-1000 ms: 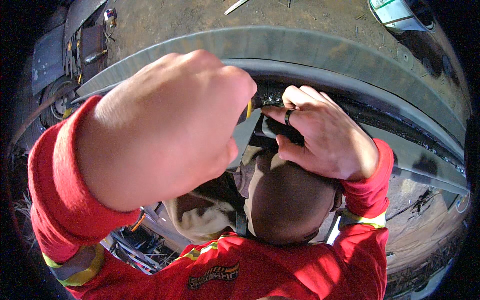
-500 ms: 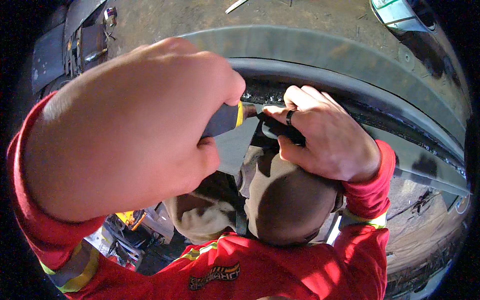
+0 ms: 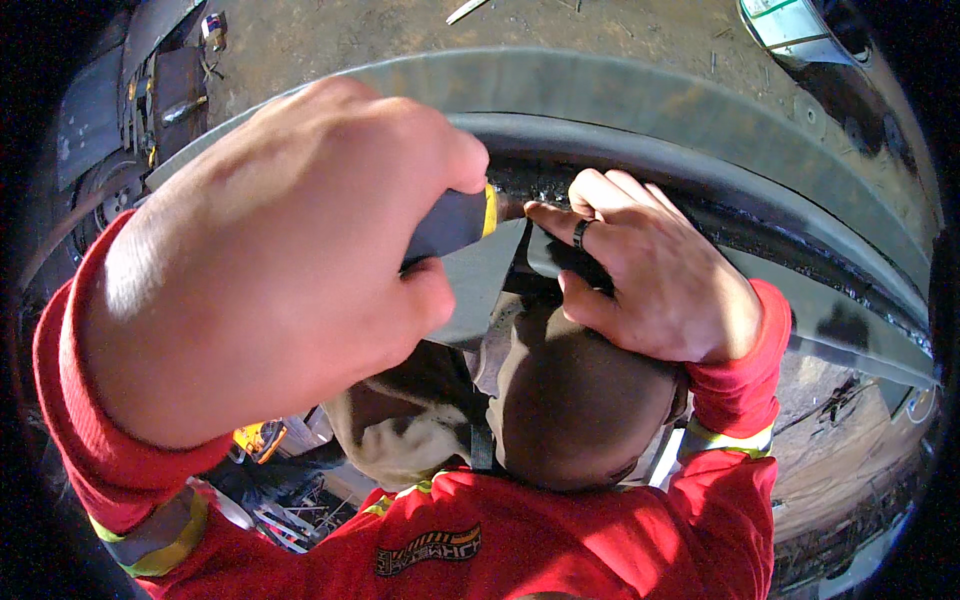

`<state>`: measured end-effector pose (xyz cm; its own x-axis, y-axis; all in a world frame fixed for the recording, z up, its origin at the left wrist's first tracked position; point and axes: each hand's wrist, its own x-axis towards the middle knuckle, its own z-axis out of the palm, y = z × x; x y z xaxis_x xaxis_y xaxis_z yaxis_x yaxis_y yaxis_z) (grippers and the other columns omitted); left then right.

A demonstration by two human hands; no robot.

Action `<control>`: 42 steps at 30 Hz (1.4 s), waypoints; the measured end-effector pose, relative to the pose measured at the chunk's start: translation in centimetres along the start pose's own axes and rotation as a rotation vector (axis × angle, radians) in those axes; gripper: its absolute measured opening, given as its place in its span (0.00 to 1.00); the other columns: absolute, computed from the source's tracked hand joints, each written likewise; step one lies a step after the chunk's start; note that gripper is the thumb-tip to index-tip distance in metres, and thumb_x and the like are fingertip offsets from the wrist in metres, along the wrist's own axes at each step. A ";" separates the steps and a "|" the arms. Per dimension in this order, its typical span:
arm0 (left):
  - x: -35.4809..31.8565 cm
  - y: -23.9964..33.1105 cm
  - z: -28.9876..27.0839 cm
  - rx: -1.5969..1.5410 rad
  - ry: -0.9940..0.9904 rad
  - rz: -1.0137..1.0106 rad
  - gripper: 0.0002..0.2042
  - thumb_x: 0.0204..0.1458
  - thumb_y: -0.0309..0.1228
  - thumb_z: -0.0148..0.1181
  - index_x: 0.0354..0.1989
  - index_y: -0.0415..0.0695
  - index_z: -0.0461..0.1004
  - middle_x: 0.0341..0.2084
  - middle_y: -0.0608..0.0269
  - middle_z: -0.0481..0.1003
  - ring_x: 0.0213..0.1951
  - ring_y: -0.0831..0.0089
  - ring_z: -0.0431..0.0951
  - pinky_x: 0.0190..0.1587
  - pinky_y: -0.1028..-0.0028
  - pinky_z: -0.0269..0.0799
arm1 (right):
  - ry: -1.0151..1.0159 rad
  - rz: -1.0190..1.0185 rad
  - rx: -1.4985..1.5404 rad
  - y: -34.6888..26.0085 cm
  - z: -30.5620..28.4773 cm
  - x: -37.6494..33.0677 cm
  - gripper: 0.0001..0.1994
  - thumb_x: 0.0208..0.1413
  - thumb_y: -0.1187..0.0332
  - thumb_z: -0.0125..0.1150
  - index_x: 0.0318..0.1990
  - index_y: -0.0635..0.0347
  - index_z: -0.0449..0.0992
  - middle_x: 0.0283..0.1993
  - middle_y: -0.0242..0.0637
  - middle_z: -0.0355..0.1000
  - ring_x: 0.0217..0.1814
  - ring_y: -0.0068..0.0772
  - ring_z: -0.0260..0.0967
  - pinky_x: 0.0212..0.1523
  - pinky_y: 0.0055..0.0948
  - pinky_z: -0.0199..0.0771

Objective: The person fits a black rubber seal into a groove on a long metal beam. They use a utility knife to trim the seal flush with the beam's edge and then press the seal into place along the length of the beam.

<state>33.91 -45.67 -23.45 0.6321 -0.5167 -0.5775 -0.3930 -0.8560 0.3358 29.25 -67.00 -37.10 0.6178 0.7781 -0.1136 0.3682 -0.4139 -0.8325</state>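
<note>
My left hand (image 3: 300, 250) is closed round the dark grey handle (image 3: 447, 224) of a hand tool. A yellow collar (image 3: 490, 210) and a short brownish metal neck show at the handle's front end. The tool's tip lies at the dark, rough seam of a long curved metal part (image 3: 600, 80), beside my right index fingertip. My right hand (image 3: 660, 265), with a black ring on one finger, rests over that seam. Its index finger stretches toward the tool, its thumb stands apart, and the other fingers bend. Shade hides what lies under the palm.
Below the seam are grey metal plates (image 3: 470, 300). My knee in brown trousers (image 3: 585, 400) is bent close under my right hand. Dark metal pieces (image 3: 180, 95) lie at the far left, and a pale cylindrical container (image 3: 795, 30) is at the far right. Orange and dark gear (image 3: 262, 438) sits lower left.
My left hand and the tool have shifted slightly right, with the tool's front end a little higher and nearer my right index finger. My right hand has stayed nearly still.
</note>
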 end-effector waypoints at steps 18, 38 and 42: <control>-1.5 0.9 0.1 0.097 -0.027 -0.034 0.23 0.36 0.27 0.64 0.47 0.42 0.75 0.41 0.51 0.77 0.44 0.52 0.76 0.50 0.63 0.71 | 0.033 -0.051 -0.011 0.2 0.9 0.0 0.19 0.48 0.57 0.60 0.35 0.68 0.75 0.38 0.52 0.67 0.43 0.52 0.66 0.44 0.44 0.67; -1.4 0.1 0.3 0.056 -0.091 -0.056 0.22 0.40 0.31 0.63 0.48 0.41 0.74 0.44 0.50 0.74 0.49 0.58 0.74 0.54 0.66 0.68 | 0.028 -0.092 -0.007 1.1 1.4 0.2 0.20 0.52 0.52 0.55 0.32 0.65 0.76 0.34 0.55 0.65 0.40 0.55 0.65 0.40 0.45 0.65; -2.4 2.5 -0.8 0.025 -0.177 -0.258 0.23 0.41 0.32 0.63 0.49 0.42 0.74 0.45 0.50 0.74 0.49 0.59 0.74 0.54 0.67 0.68 | 0.022 -0.158 0.043 0.2 1.9 0.7 0.20 0.52 0.52 0.55 0.33 0.66 0.76 0.35 0.55 0.65 0.40 0.55 0.66 0.40 0.45 0.66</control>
<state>31.93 -46.62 -20.67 0.5882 -0.2695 -0.7625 -0.2520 -0.9570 0.1439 28.43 -65.66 -38.42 0.5702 0.8209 0.0319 0.4317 -0.2664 -0.8618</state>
